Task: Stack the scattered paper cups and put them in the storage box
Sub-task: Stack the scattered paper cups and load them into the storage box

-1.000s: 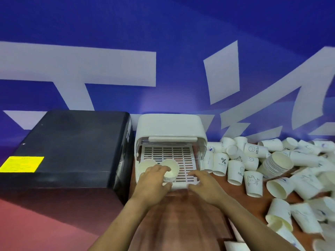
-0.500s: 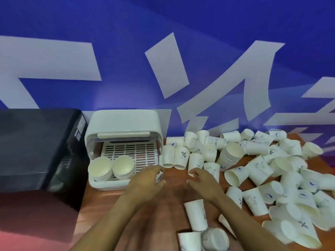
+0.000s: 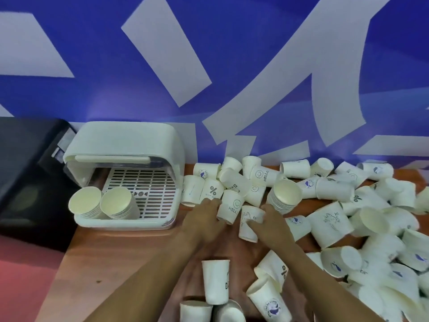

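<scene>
Two nested stacks of white paper cups [image 3: 104, 203] parked in the white plastic storage box [image 3: 125, 177] at 9 o'clock. Loads of loose cups [image 3: 348, 217] left around 3. Left hand [image 3: 204, 219] wrapped on a "HELLO" cup [image 3: 231, 205], right hand [image 3: 269, 226] clamped on a bunny-print cup [image 3: 250, 219].

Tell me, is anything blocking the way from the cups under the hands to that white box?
Nothing visible does. Bare wooden table lies between the hands' cups and the storage box, whose front stands open. Two stacks sit inside at its left.
</scene>
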Available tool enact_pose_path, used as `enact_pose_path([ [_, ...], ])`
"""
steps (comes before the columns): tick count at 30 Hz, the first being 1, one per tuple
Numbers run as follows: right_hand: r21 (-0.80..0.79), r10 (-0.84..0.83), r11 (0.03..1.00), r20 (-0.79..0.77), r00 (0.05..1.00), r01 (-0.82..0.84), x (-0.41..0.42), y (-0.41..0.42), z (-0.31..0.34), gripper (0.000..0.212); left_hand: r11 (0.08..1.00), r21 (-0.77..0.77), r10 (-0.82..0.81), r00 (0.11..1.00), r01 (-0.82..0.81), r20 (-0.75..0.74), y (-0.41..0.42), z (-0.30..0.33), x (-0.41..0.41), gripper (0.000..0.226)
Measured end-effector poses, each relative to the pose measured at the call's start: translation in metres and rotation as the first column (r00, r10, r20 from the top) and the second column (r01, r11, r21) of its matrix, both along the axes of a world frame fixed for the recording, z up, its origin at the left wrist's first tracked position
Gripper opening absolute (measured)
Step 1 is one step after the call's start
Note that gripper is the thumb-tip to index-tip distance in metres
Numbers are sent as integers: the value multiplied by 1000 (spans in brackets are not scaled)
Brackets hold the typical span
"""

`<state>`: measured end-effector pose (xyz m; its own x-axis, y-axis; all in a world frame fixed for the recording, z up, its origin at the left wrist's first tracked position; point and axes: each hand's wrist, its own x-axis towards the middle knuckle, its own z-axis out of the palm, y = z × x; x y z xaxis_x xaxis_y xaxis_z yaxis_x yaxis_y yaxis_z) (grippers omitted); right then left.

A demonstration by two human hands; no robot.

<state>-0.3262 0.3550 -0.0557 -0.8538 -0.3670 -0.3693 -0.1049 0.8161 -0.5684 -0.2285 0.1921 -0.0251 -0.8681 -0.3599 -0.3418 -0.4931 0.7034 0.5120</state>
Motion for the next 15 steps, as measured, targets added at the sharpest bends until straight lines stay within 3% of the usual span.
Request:
enact_pose_path([
  [4, 34, -23, 999, -7, 1000, 23, -10, 5, -9, 50, 994, 100, 38, 998, -43, 53, 7, -17, -16, 62],
  [10, 59, -77, 996, 81, 994, 72, -13, 0, -23, 68, 985, 130, 105, 992, -113, 69, 5, -29, -45, 55],
  [15, 94, -100, 991, 67, 993, 94, -13, -1, -36, 63, 985, 122, 109, 991, -118, 79, 10, -41, -69, 62],
])
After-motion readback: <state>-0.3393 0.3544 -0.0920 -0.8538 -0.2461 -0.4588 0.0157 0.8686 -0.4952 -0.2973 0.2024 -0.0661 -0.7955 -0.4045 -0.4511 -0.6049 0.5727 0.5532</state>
